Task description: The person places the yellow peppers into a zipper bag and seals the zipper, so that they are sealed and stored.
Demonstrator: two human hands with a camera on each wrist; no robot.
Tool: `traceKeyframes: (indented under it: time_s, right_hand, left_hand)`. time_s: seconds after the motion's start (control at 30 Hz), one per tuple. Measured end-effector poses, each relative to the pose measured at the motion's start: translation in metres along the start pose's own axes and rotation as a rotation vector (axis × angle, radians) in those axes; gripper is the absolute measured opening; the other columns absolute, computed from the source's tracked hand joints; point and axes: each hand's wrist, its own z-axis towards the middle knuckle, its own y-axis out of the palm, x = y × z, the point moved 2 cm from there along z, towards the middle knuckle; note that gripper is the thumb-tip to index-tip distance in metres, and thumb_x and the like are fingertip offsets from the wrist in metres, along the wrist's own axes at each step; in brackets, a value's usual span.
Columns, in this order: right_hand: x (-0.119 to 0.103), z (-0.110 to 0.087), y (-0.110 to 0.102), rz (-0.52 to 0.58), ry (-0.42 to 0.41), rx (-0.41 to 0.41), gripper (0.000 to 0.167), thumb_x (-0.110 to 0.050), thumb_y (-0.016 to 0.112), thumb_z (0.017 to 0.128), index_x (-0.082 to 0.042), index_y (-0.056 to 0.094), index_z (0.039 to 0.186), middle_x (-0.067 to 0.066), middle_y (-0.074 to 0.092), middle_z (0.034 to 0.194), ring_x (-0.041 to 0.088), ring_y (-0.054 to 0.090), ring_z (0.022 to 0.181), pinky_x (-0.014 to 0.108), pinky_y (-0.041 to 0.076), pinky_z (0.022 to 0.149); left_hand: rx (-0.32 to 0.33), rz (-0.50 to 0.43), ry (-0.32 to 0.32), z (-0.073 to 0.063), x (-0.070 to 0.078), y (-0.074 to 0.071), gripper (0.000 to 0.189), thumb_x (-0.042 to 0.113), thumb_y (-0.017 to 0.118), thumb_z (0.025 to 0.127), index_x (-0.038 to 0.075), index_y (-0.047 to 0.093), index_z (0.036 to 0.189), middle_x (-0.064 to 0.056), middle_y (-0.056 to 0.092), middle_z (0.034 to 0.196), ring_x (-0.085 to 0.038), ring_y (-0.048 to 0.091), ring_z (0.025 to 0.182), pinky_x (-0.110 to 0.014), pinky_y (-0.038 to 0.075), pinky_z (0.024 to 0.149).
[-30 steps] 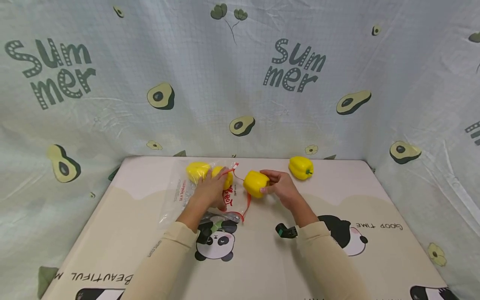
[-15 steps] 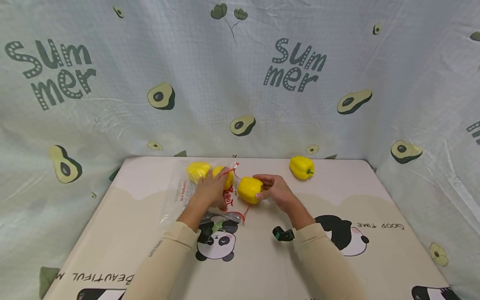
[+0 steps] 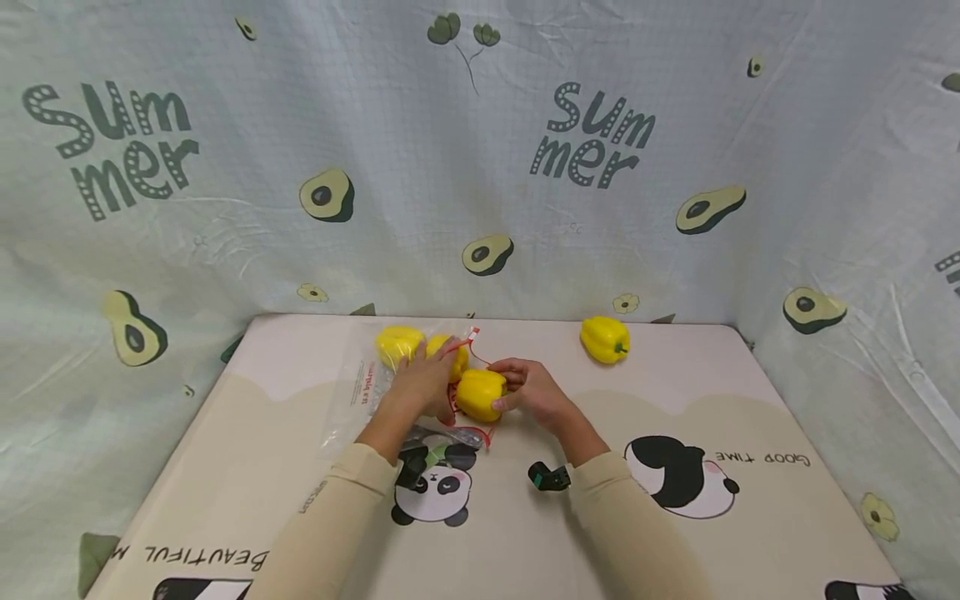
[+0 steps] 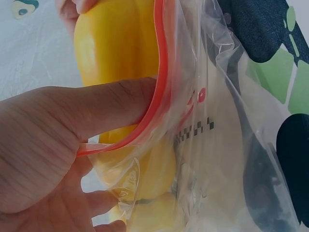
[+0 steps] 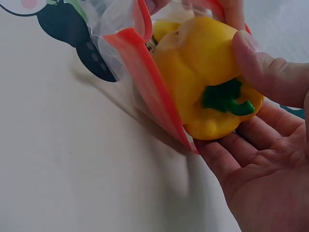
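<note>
1. My right hand (image 3: 534, 392) grasps a yellow pepper (image 3: 481, 394) by its stem end, thumb on top and fingers cupped beneath; in the right wrist view the green stem (image 5: 226, 98) faces my palm.
2. The pepper sits right at the mouth of the clear bag (image 3: 375, 392), its front end already past the red zip edge (image 5: 149, 82), the stem end outside.
3. My left hand (image 3: 420, 385) pinches the bag's upper lip, holding the mouth wide. In the left wrist view my thumb (image 4: 104, 108) lies across the red strip with the pepper's skin just behind it, and the plastic bunches between thumb and fingers.
4. Two more yellow peppers (image 3: 399, 343) lie inside the bag, toward the far edge of the mat (image 3: 750, 392); the nearer one is mostly hidden behind my left hand, so I can't tell whether it touches the incoming one.
5. A fourth pepper (image 3: 604, 339) lies by itself on the mat, well apart to the right, near the avocado-print cloth (image 3: 675, 125).
6. The bag lies flat on the panda-print mat, its closed end toward my left.
7. A small black and green wrist device (image 3: 549, 477) shows at my right cuff; I think there is one at my left cuff too.
</note>
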Motion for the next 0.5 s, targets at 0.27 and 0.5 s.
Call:
traceKeyframes:
  time_s: [0.27,0.5]
  right_hand:
    - [0.005,0.004,0.009,-0.005,-0.012,-0.038,0.06,0.003,0.081,0.083,-0.004,0.063,0.14,0.014,0.066,0.144,0.027,0.066,0.124,0.04,0.055,0.111]
    - [0.007,0.008,0.012,-0.031,-0.033,-0.043,0.06,-0.003,0.081,0.082,-0.007,0.065,0.14,0.011,0.064,0.146,0.026,0.062,0.122,0.04,0.053,0.113]
  left_hand:
    - [0.013,0.006,0.02,0.001,0.0,0.002,0.113,0.017,0.094,0.071,0.016,0.03,0.165,0.0,0.014,0.178,-0.044,0.006,0.164,-0.065,0.01,0.131]
    - [0.002,0.034,0.018,0.001,0.0,-0.001,0.114,0.018,0.094,0.072,0.014,0.028,0.166,-0.001,0.013,0.178,-0.045,0.007,0.163,-0.066,0.011,0.131]
